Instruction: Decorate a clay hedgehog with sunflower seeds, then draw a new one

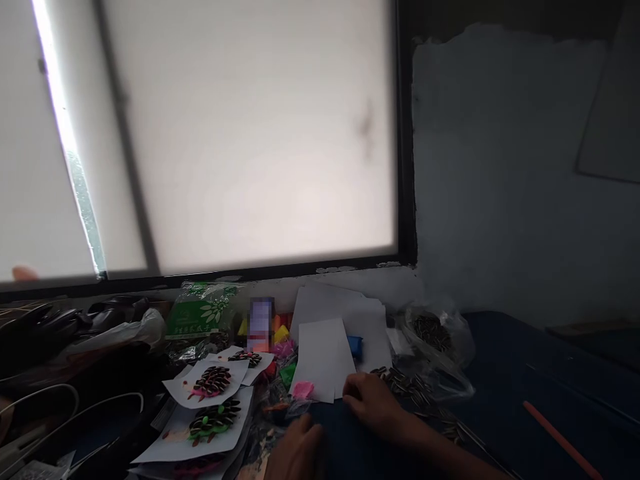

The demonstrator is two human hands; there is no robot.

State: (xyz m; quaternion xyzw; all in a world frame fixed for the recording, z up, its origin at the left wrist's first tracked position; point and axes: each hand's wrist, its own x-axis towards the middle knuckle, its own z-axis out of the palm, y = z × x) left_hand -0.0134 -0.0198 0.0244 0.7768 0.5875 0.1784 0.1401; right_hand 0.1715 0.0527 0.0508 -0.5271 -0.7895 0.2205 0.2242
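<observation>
My left hand (296, 448) is low in the middle, its fingers bent together beside crumpled clear plastic; whatever may be in them is hidden. To its right, my right hand (374, 404) has curled fingers on the dark blue tabletop, by the lower right corner of a white paper sheet (325, 350). Anything in that grip is too dark to see. A lump of pink clay (303, 390) sits on the sheet's lower left corner. Striped sunflower seeds (413, 390) lie scattered just beyond my right hand.
Paper cards (175, 445) bearing hedgehog-like shapes of clay and seeds are stacked at left. Behind them are a green seed bag (197, 313) and a blurred phone-like object (261, 323). A clear bag of seeds (435, 333) and an orange stick (560, 437) are at right.
</observation>
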